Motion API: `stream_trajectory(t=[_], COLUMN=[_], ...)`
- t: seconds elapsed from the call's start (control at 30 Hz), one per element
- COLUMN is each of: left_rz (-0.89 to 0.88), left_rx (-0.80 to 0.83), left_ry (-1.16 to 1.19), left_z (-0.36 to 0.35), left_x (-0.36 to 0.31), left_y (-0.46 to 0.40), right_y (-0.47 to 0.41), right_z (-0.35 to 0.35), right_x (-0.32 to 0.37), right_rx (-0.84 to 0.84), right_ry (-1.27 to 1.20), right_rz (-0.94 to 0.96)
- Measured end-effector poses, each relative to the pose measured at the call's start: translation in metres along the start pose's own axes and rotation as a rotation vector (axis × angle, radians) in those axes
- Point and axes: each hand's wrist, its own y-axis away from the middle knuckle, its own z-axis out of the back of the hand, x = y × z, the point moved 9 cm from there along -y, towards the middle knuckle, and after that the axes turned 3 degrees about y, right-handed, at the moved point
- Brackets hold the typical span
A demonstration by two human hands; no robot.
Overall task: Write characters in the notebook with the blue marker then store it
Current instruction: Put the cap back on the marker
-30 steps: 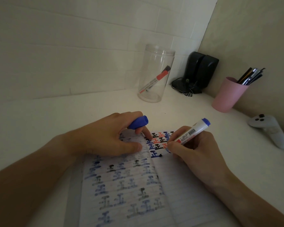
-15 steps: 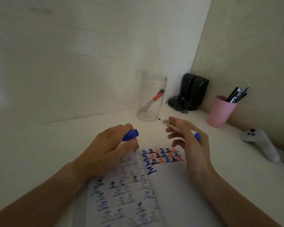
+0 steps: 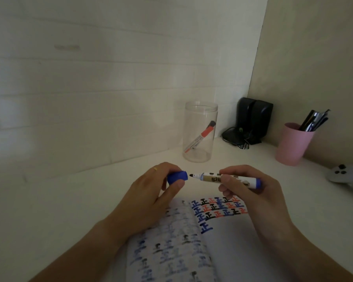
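Notebook: one, open on the tabletop, nearest.
Left hand: grip closed on one blue cap.
Right hand: grip closed on one blue marker, held level above the notebook, tip just short of the cap.
Clear jar: one, farther back, one red marker inside.
Pink cup: one, far right.

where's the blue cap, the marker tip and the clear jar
blue cap (image 3: 177,177), head view, on its side wall
marker tip (image 3: 191,175), head view, on the dark nib
clear jar (image 3: 200,148), head view, on its lower front wall
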Motion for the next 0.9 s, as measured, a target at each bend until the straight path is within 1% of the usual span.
stream_trajectory(t=[0.1,0.33,0.47,0.73,0.9], left_rz=[-0.023,-0.106,-0.095,-0.057,-0.055], left_rx=[0.014,0.059,0.062,0.062,0.115], left_ry=[0.012,0.040,0.099,0.179,0.253], left_z=[-0.001,-0.004,-0.001,-0.002,-0.007], left_x=[-0.006,-0.023,-0.030,-0.030,-0.032], left_y=[0.000,0.002,0.005,0.012,0.014], right_y=[0.000,0.004,0.006,0.014,0.019], right_z=[-0.003,-0.015,-0.018,-0.021,-0.024], right_x=[-0.001,-0.002,-0.001,0.011,0.014], right_rx=[0.024,0.143,0.196,0.241,0.254], right_ry=[0.006,-0.035,-0.089,-0.030,0.016], right_rz=[-0.006,-0.011,-0.027,0.061,0.094])
